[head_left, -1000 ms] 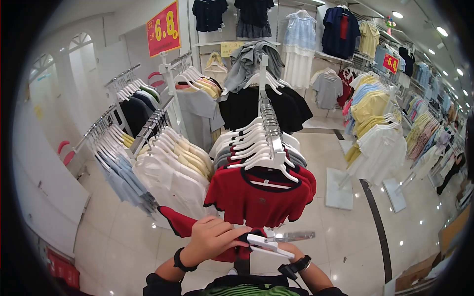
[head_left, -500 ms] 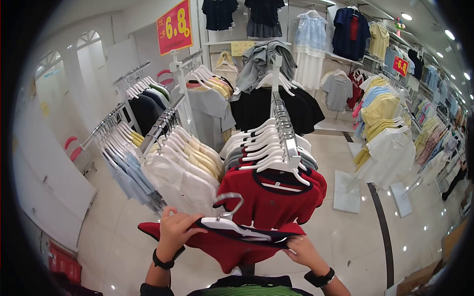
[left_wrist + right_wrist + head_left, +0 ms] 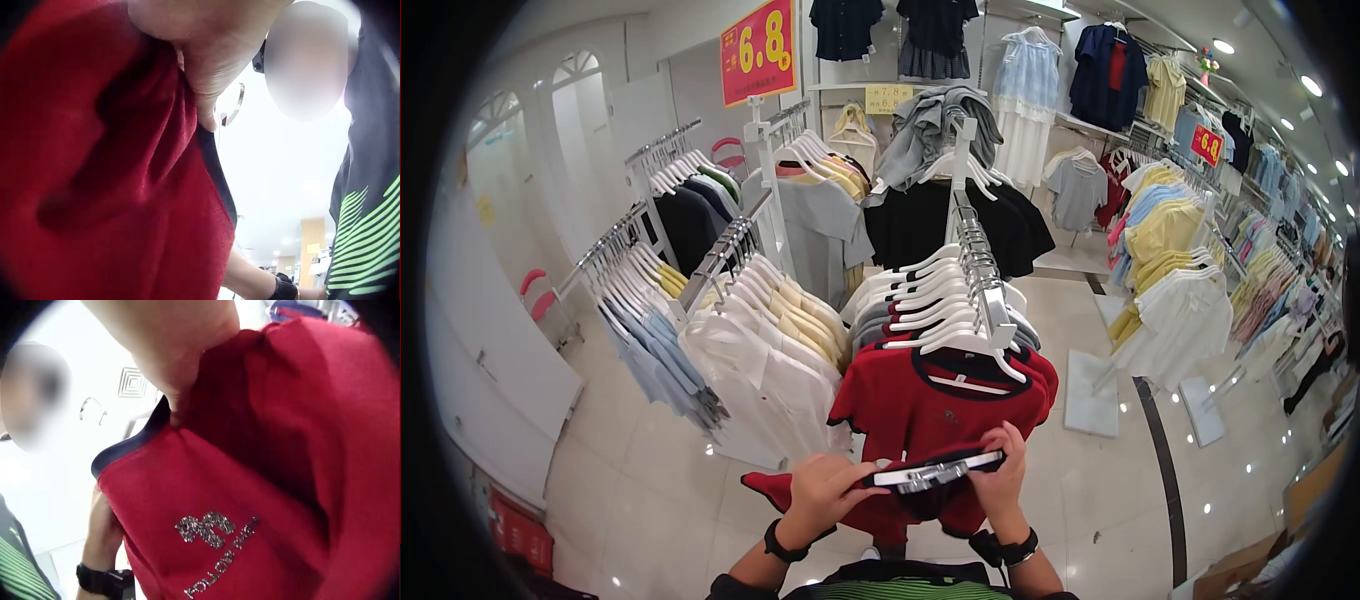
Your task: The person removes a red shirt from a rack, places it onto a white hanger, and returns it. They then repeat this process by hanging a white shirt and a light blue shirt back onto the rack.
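A red shirt [image 3: 884, 516] with dark neck trim hangs on a white hanger [image 3: 890, 478] between both hands, low in the head view. The left hand [image 3: 825, 492] pinches the shirt and hanger at one shoulder; the right hand [image 3: 1000, 478] grips the other. In the left wrist view the left thumb [image 3: 206, 111] presses the red cloth [image 3: 150, 206] by its dark edge. The right wrist view has the right hand [image 3: 178, 350] pinching the collar, with glittery lettering [image 3: 222, 565] on the cloth [image 3: 156, 506] below. Just beyond, another red shirt [image 3: 940, 395] hangs at the rack's front.
A central rail [image 3: 990, 290] holds several shirts on white hangers. White and cream shirts [image 3: 750, 380] and light blue ones [image 3: 655, 345] hang on the left. At right are a white shirt [image 3: 1180, 315] on a stand with a pale base [image 3: 1090, 395] and more clothing rows.
The hanger has turned from hook-up to lying across between the hands. The left hand has moved right and down; the right hand has come up and inward.
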Motion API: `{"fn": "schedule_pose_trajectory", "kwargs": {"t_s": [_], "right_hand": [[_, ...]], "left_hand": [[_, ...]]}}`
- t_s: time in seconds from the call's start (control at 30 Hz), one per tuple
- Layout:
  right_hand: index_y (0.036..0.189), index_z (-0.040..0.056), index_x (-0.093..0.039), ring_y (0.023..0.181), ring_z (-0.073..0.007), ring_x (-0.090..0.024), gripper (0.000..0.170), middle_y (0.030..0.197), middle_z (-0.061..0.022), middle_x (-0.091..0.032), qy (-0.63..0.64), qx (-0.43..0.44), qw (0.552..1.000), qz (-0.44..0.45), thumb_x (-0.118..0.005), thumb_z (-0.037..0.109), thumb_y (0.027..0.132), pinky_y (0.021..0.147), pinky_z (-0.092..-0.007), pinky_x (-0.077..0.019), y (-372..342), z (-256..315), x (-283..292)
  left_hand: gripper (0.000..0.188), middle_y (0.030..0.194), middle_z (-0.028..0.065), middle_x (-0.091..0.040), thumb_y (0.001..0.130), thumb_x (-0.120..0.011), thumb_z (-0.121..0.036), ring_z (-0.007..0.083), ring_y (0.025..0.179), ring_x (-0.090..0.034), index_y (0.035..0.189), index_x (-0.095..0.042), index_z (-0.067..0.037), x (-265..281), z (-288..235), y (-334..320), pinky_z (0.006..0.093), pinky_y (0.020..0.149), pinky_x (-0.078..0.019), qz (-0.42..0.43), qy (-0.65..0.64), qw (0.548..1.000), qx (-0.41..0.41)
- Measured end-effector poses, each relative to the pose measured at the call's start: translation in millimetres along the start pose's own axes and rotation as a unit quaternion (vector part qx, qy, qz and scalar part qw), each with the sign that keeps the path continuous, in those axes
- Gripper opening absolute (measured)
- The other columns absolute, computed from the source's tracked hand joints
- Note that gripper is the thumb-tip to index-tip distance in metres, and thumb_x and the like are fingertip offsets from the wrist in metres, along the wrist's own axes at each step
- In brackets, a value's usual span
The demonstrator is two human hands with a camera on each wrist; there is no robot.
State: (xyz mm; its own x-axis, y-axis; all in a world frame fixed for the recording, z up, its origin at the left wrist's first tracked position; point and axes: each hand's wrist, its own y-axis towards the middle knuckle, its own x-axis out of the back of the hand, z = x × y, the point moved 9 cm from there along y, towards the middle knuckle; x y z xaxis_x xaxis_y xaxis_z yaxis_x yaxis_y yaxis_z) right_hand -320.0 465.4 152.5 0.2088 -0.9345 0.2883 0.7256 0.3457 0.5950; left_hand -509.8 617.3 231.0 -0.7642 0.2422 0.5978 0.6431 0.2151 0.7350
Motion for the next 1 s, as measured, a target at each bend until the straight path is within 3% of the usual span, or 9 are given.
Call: {"fn": "schedule_pose_trajectory", "kwargs": {"t_s": [0.07, 0.13, 0.33, 0.4, 0.57, 0.63, 0.8, 0.93, 1.0], "right_hand": [[0.093, 0.0067, -0.059, 0.057, -0.0186, -0.056, 0.045, 0.064, -0.0029, -0.057, -0.163, 0.135, 0.975, 0.064, -0.079, 0.013, 0.054, 0.059, -0.0329, -0.0407, 3.4, 26.7, -6.7], [0.073, 0.007, -0.062, 0.044, -0.0204, -0.051, 0.026, 0.054, -0.0032, -0.053, -0.057, 0.208, 0.973, 0.086, -0.078, 0.02, 0.058, 0.05, -0.0314, -0.0396, -13.0, 40.4, -23.3], [0.065, 0.0025, -0.06, 0.042, -0.0195, -0.051, 0.02, 0.051, -0.0091, -0.053, 0.031, 0.064, 0.997, 0.039, -0.079, 0.01, 0.064, 0.041, -0.0265, -0.0365, -12.0, 25.2, -8.1], [0.065, -0.002, -0.059, 0.046, -0.0093, -0.051, 0.015, 0.053, -0.006, -0.058, 0.007, -0.002, 0.999, 0.035, -0.073, 0.0, 0.07, 0.045, -0.022, -0.0386, -9.1, 8.5, 4.9], [0.064, -0.0026, -0.059, 0.048, -0.0102, -0.056, 0.014, 0.054, -0.0077, -0.059, 0.007, 0.022, 0.999, 0.04, -0.072, -0.001, 0.07, 0.044, -0.0228, -0.0386, -5.1, 26.7, 0.0], [0.068, 0.002, -0.065, 0.046, -0.0209, -0.054, 0.011, 0.055, -0.0065, -0.058, -0.017, 0.083, 0.994, 0.063, -0.075, 0.004, 0.063, 0.046, -0.0282, -0.0395, -5.8, 37.8, -10.8], [0.076, 0.0073, -0.064, 0.05, -0.0227, -0.052, 0.023, 0.054, -0.0059, -0.053, -0.081, 0.14, 0.979, 0.127, -0.078, 0.01, 0.058, 0.047, -0.0329, -0.0386, -11.9, 18.6, -9.4], [0.098, 0.0059, -0.06, 0.068, -0.0232, -0.058, 0.05, 0.076, -0.0061, -0.059, -0.049, 0.102, 0.983, 0.143, -0.082, 0.016, 0.054, 0.06, -0.0322, -0.0474, 5.8, 20.1, 25.0], [0.104, 0.0061, -0.058, 0.072, -0.0255, -0.058, 0.056, 0.083, -0.0076, -0.06, -0.172, 0.133, 0.968, 0.126, -0.082, 0.016, 0.054, 0.065, -0.0333, -0.0491, 8.0, 27.7, 36.2]], "left_hand": [[0.031, 0.061, -0.0015, -0.053, 0.061, -0.076, -0.027, 0.0167, 0.055, -0.053, 0.087, -0.066, -0.014, -11.3, -6.4, -3.4, 0.0276, 0.052, -0.0377, 0.023, -0.033, 0.999, -0.024], [0.032, 0.068, -0.0015, -0.055, 0.064, -0.075, -0.028, 0.0164, 0.059, -0.054, 0.091, -0.065, -0.014, -31.0, -19.8, -6.1, 0.0288, 0.053, -0.0401, 0.074, -0.034, 0.995, -0.065], [0.038, 0.072, 0.0004, -0.056, 0.063, -0.075, -0.026, 0.0186, 0.064, -0.056, 0.097, -0.064, -0.014, -48.1, 16.7, -29.0, 0.031, 0.055, -0.0418, 0.142, -0.024, 0.989, -0.015], [0.038, 0.072, 0.0017, -0.056, 0.063, -0.074, -0.023, 0.0209, 0.067, -0.056, 0.098, -0.063, -0.014, -38.6, 48.0, -43.9, 0.0327, 0.057, -0.0425, 0.134, 0.05, 0.989, 0.048], [0.034, 0.073, 0.0034, -0.057, 0.066, -0.07, -0.016, 0.0231, 0.071, -0.056, 0.098, -0.062, -0.014, -27.8, 49.6, -46.5, 0.0338, 0.063, -0.0432, 0.074, 0.065, 0.994, 0.047], [0.029, 0.073, 0.004, -0.056, 0.068, -0.067, -0.012, 0.0236, 0.067, -0.056, 0.096, -0.061, -0.013, -55.4, 43.3, -56.6, 0.0334, 0.059, -0.0441, 0.15, 0.039, 0.987, 0.039], [0.019, 0.071, 0.0045, -0.058, 0.069, -0.065, -0.009, 0.0242, 0.061, -0.058, 0.088, -0.063, -0.011, -57.7, 49.7, -64.8, 0.0326, 0.053, -0.0448, 0.125, 0.008, 0.99, 0.071], [0.014, 0.067, 0.0055, -0.06, 0.067, -0.065, -0.006, 0.0249, 0.06, -0.059, 0.08, -0.063, -0.009, -21.1, 61.4, -55.5, 0.0331, 0.051, -0.0449, 0.027, -0.016, 0.994, 0.102], [0.015, 0.066, 0.0062, -0.059, 0.066, -0.066, -0.005, 0.0252, 0.059, -0.059, 0.08, -0.063, -0.008, -11.0, 61.9, -48.8, 0.0332, 0.05, -0.0444, 0.051, -0.008, 0.993, 0.106]]}}
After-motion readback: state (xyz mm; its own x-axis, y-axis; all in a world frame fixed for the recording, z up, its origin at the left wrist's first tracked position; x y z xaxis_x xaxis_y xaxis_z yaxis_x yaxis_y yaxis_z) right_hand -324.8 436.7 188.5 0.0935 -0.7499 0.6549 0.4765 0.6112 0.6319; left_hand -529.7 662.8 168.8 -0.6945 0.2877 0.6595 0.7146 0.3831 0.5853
